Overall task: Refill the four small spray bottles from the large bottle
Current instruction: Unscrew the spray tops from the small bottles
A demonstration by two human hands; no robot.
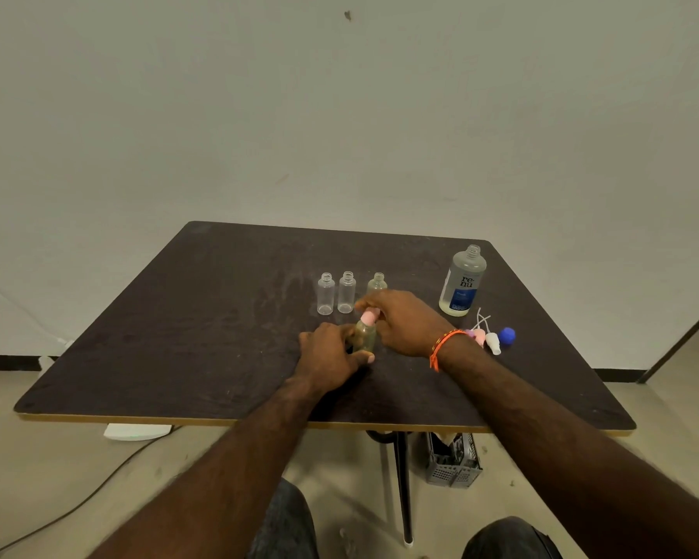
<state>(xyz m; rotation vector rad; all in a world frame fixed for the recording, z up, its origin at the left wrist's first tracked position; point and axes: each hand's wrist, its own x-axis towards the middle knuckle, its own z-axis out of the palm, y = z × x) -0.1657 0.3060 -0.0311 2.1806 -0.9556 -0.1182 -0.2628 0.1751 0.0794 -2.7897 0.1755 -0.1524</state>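
Small spray bottle (365, 336) w/ yellowish liquid stands upright on the dark counter (218, 336), near the middle, slightly fwd of the other bottles. Left hand (331, 357) is wrapped round its body, thumb across the front near the base. Right hand (400, 322) comes in from the right, fingers pinched on the pink spray cap (370, 316) sitting at the bottle's neck; can't tell if the cap is fully seated. Orange thread band (444, 349) on the right wrist. Just behind the hands, a row of 3 small bottles, all uncapped & upright: two clear ones (326, 294) (346, 292) close together on the left, look empty; a third (377, 283) to their right, partly hidden by the right hand, faint yellowish tint. Farther right, near the back-right corner, the large bottle (463, 281) stands upright, cap off, white/blue label, pale liquid low in it. In front of it, just right of the right wrist, a loose cluster: pink spray heads (478, 336), a white spray head (493, 342) w/ thin dip tubes sticking up, and a blue cap (507, 335) at the right end. Below the counter: a grey basket (452, 463) on the floor & the person's knees at the bottom edge.
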